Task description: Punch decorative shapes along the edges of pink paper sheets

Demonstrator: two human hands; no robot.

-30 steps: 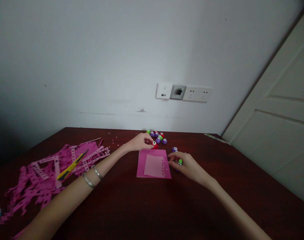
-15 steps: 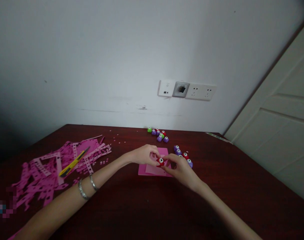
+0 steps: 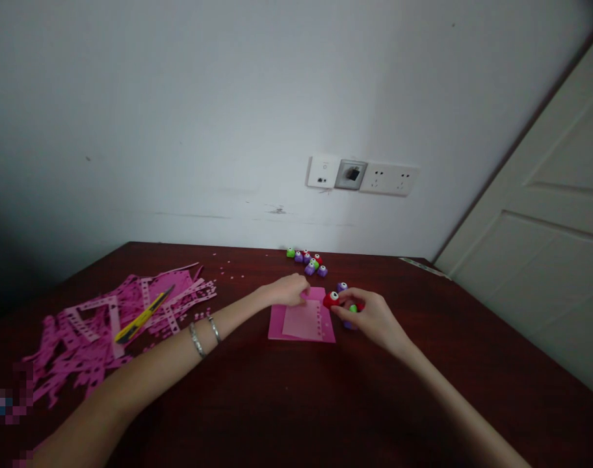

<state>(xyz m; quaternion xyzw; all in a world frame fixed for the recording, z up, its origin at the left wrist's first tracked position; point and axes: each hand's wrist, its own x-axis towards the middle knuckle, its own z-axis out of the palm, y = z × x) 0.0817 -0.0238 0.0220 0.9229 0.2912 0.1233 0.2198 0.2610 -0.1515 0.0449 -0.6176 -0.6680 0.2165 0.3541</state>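
Note:
A small red craft punch (image 3: 331, 299) with a white-and-black top button is pinched in the fingertips of my right hand (image 3: 372, 315), just above the right edge of the pink sheet. My left hand (image 3: 287, 290) is over the back edge of that sheet, fingers bent downward and loosely apart, with nothing visible in them. The bright pink sheet (image 3: 277, 325) lies flat on the table. On it rests a smaller pale pink paper (image 3: 301, 320) with a column of punched shapes near its right side. Behind my right hand stand a purple punch (image 3: 342, 286) and others, partly hidden.
Several purple, green and red punches (image 3: 310, 268) cluster near the wall. Left of my arm, a heap of punched pink strips (image 3: 96, 325) carries a yellow utility knife (image 3: 140, 323). Tiny paper bits are scattered nearby. A narrow strip (image 3: 423, 266) lies at the back right corner.
The red punch has moved from the back in my left hand to the middle, where both hands met, and is now in my right hand, further right. My left hand has let go and drawn back.

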